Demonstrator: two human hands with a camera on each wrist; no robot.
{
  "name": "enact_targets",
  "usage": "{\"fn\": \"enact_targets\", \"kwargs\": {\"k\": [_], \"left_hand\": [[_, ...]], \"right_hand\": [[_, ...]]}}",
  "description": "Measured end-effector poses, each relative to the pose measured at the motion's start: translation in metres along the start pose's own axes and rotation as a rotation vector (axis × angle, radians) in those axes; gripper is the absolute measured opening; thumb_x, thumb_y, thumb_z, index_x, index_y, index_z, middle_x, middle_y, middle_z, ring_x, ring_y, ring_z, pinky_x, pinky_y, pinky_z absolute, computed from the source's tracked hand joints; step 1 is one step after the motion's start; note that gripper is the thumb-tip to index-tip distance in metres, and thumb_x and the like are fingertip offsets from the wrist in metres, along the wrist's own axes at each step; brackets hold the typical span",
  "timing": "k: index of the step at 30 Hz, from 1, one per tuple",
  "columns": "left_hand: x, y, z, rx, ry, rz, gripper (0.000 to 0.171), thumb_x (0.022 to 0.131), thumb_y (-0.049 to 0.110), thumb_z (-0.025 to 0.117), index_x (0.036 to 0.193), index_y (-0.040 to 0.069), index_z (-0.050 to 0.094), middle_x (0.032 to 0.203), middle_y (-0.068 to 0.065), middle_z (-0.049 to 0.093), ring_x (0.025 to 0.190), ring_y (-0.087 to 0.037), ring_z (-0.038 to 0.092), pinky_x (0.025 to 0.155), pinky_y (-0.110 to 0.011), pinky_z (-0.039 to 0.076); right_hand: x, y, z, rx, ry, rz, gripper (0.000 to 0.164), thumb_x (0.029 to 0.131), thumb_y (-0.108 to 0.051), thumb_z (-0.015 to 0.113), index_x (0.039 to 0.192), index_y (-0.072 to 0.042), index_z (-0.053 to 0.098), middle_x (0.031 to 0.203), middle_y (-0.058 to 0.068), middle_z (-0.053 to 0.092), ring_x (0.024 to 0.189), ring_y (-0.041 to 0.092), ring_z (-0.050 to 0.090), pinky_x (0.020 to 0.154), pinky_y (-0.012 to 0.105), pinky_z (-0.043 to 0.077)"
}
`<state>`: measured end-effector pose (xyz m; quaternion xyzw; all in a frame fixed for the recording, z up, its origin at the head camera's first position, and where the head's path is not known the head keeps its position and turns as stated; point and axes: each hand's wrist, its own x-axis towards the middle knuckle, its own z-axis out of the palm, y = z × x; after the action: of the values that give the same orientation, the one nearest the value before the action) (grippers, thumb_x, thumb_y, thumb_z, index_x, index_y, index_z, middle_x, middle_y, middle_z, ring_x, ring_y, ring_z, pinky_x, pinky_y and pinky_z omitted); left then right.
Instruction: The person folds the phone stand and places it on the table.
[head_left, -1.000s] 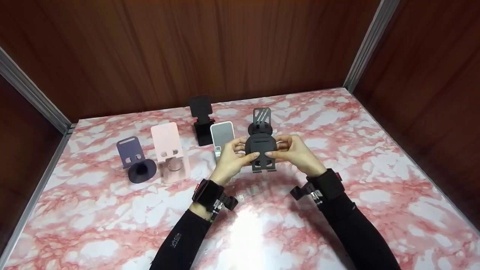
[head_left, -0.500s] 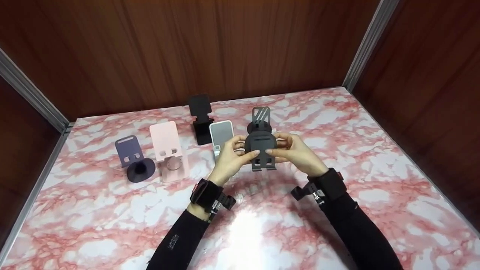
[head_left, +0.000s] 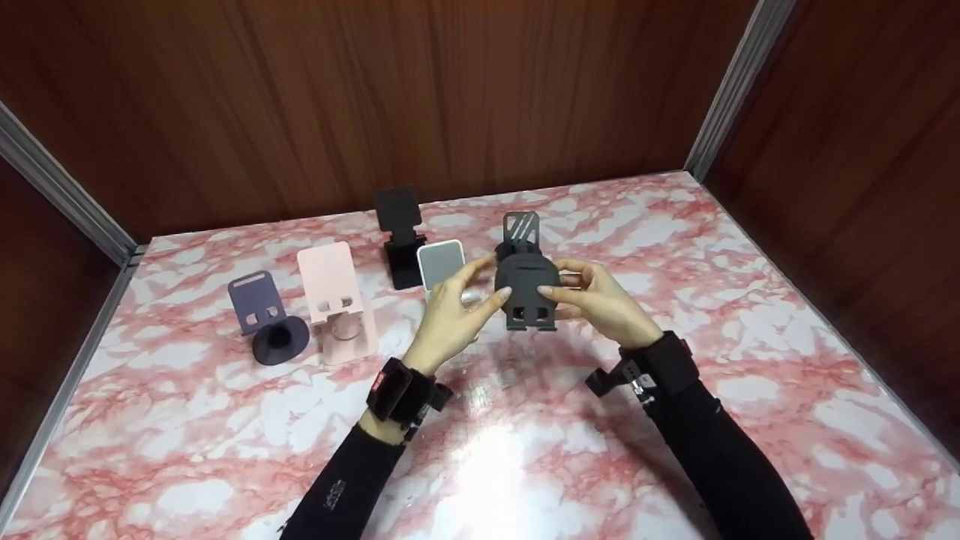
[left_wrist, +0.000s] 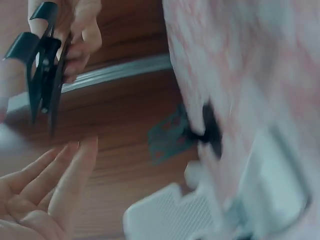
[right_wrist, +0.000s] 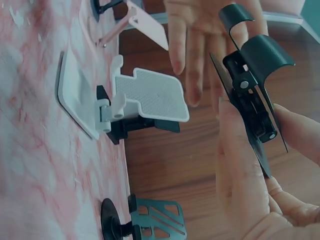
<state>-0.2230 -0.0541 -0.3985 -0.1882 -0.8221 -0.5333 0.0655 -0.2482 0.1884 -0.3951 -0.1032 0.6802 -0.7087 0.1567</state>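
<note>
A folded dark grey phone stand, with a round base and two hooked lips, is held above the table. My right hand pinches it, thumb on one face and fingers behind, as the right wrist view shows with the stand edge-on. On the other side, my left hand is close by with its thumb tip near the stand's edge. Seen from the left wrist, the left hand's fingers are extended and apart from the stand. A white-and-grey phone stand is partly hidden behind the left hand.
Behind the held stand is a grey slotted phone stand. A black stand is near the back wall, with a pink stand and a purple stand to the left. Wood-look panels enclose the marbled table.
My left hand has let go of the dark grey phone stand and drawn slightly left. The right hand still holds the stand, which has moved up and a little right.
</note>
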Motion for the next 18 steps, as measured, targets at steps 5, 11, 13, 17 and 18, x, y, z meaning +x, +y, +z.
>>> {"fn": "enact_targets", "kwargs": {"k": [5,11,13,17,18], "left_hand": [[-0.012,-0.002,-0.010,0.349,0.022,0.149,0.069,0.107,0.036,0.065,0.166,0.007,0.043,0.170,-0.026,0.045,0.160,-0.050,0.039,0.131,-0.070,0.036],[-0.028,-0.014,-0.021,0.595,0.032,0.190,0.075,0.107,0.037,0.064,0.169,0.005,0.035,0.180,-0.023,0.026,0.168,-0.052,0.018,0.138,-0.071,0.015],[-0.033,-0.018,-0.025,0.626,0.047,0.173,0.076,0.106,0.038,0.064,0.169,0.005,0.035,0.180,-0.022,0.025,0.168,-0.052,0.017,0.138,-0.071,0.014],[-0.042,-0.024,-0.034,0.662,0.059,0.128,0.076,0.107,0.041,0.061,0.169,0.004,0.035,0.180,-0.022,0.024,0.168,-0.052,0.017,0.138,-0.071,0.016],[-0.044,-0.025,-0.037,0.667,0.059,0.114,0.076,0.107,0.041,0.061,0.169,0.004,0.035,0.180,-0.022,0.024,0.168,-0.051,0.016,0.138,-0.072,0.015]], "right_hand": [[-0.001,-0.002,-0.010,0.003,0.018,0.003,0.036,0.104,0.004,0.061,0.139,0.004,0.058,0.107,-0.004,0.077,0.091,0.008,0.077,0.082,0.024,0.069],[0.001,-0.002,-0.026,-0.005,0.042,0.023,0.030,0.105,0.003,0.061,0.135,0.000,0.062,0.102,-0.006,0.079,0.086,0.006,0.078,0.079,0.022,0.069],[0.002,-0.002,-0.032,-0.011,0.052,0.038,0.030,0.105,0.003,0.062,0.135,0.000,0.061,0.101,-0.006,0.079,0.084,0.005,0.078,0.078,0.020,0.068],[0.005,0.000,-0.046,-0.033,0.069,0.055,0.034,0.106,0.001,0.062,0.139,0.007,0.058,0.098,-0.007,0.078,0.086,0.004,0.077,0.079,0.019,0.067],[0.006,0.001,-0.050,-0.048,0.074,0.061,0.038,0.106,0.000,0.062,0.142,0.009,0.056,0.098,-0.008,0.078,0.087,0.004,0.076,0.079,0.018,0.067]]}}
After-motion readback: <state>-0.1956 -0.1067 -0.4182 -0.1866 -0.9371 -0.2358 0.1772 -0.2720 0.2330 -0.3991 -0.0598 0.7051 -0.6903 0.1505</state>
